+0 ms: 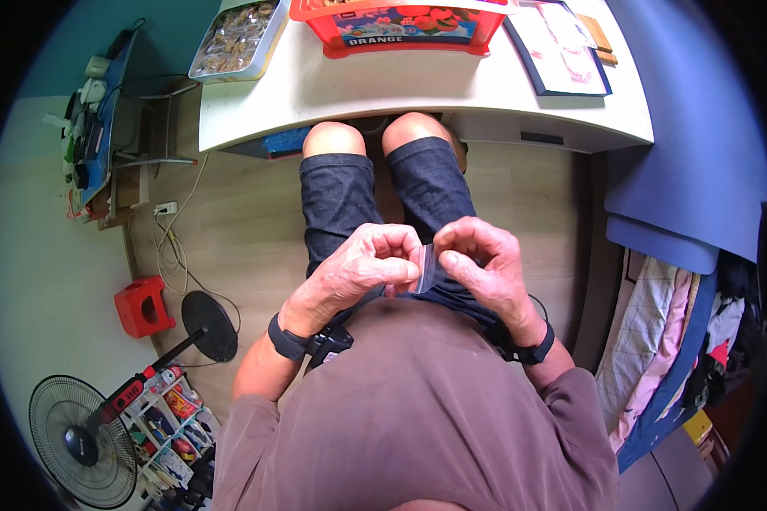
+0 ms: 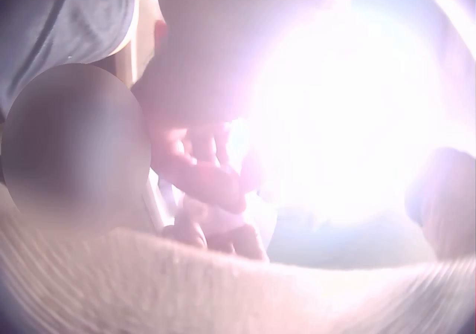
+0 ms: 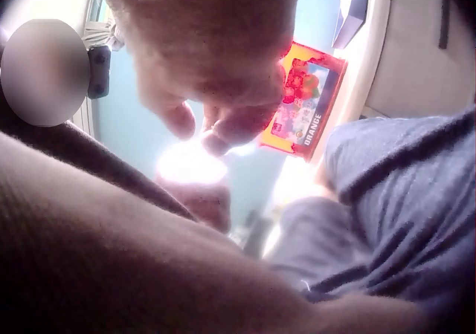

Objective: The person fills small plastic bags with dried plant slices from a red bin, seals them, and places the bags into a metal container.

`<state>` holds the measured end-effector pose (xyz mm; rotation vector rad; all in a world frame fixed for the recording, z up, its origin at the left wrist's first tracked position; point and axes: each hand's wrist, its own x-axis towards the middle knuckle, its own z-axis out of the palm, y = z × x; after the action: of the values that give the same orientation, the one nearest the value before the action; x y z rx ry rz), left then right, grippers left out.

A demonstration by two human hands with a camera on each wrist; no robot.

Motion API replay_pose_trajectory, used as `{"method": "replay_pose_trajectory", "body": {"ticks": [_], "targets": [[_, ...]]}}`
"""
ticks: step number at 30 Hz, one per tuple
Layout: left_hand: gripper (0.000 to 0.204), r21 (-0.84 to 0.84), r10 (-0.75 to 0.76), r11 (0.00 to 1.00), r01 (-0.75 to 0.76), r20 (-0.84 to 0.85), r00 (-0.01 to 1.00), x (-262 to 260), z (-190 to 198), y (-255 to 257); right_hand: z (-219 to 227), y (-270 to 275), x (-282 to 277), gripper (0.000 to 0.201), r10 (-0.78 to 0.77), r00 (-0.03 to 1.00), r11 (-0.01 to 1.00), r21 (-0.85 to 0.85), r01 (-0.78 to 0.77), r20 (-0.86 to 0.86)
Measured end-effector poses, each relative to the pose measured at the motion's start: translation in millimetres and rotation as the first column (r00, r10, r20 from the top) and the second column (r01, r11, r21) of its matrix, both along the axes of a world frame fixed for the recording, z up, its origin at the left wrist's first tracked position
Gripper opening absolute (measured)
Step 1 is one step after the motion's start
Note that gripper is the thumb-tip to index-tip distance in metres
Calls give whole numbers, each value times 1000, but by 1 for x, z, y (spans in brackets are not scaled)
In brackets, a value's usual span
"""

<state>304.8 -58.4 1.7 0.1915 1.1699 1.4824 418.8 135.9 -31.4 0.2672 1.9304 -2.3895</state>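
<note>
A small clear zip-lock bag (image 1: 428,269) is held up over the lap, between the two hands. The left hand (image 1: 373,262) pinches its left side between thumb and curled index finger. At its right side the right hand (image 1: 488,266) has thumb and fingers curled in, the tips right at the bag's upper edge. Strong glare washes out much of the left wrist view, where fingers (image 2: 212,185) show around a pale, blurred patch. From the right wrist view, the right hand (image 3: 216,74) points downward with its fingertips close together; bright light hides the bag there.
Ahead stands a white table (image 1: 383,89) bearing a red "ORANGE" box (image 1: 405,32), a tray of packed small items (image 1: 239,43) and a dark-framed flat tray (image 1: 558,51). To the left are a fan (image 1: 83,443), a red stool (image 1: 143,307) and floor cables (image 1: 175,247).
</note>
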Motion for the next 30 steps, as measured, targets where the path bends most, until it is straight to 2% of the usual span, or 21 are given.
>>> {"method": "replay_pose_trajectory", "body": {"ticks": [2, 4, 6, 7, 8, 10, 12, 14, 21, 24, 26, 27, 28, 30], "targets": [[11, 21, -25, 999, 25, -4, 1000, 1, -3, 0, 4, 0, -7, 23, -84, 981, 990, 93, 101, -174], [11, 130, -8, 991, 6, 21, 1000, 3, -6, 2, 8, 6, -9, 28, -49, 984, 991, 116, 69, -170], [11, 121, -6, 993, 2, 38, 999, 3, -5, 2, 13, 7, -9, 22, 71, 987, 981, 187, -44, -141], [11, 112, -4, 994, -2, 54, 999, 3, -5, 3, 12, 4, -7, 17, 52, 995, 993, 108, -42, -88], [11, 112, -5, 994, -1, 55, 998, 3, -6, 3, 11, 4, -6, 17, 50, 995, 993, 108, -41, -87], [12, 66, 23, 997, -26, 41, 999, 2, -7, 1, 8, 6, -3, 12, 108, 992, 990, 80, -113, 61], [13, 39, 30, 999, -31, 21, 999, 2, -6, 1, 4, 3, -3, 9, 50, 997, 998, 30, -51, 54], [13, 14, 36, 999, -36, 1, 999, 3, -5, 2, 6, 5, -5, 10, 57, 998, 986, 154, -58, 10], [13, -77, -14, 997, 13, -11, 1000, 2, 0, 0, 13, 5, -7, 7, 123, 992, 961, 245, -129, 39], [13, -94, -27, 995, 26, -16, 1000, 3, 0, -1, 12, 0, -9, 10, 55, 998, 965, 258, -53, 1], [13, -107, -29, 994, 24, -41, 999, 4, -1, -1, 11, -4, -10, 12, -102, 986, 942, 307, 138, -131], [12, -100, -16, 995, 10, -54, 998, 5, -2, -2, 14, -2, -11, 8, -128, 981, 927, 332, 172, -149], [12, -93, -3, 996, -3, -67, 998, 5, -2, -2, 14, 1, -9, 8, -127, 981, 927, 333, 171, -150], [11, -94, 8, 995, -15, -79, 997, 6, -1, -2, 15, 7, -3, 7, -23, 1000, 955, 296, 26, -11]]}}
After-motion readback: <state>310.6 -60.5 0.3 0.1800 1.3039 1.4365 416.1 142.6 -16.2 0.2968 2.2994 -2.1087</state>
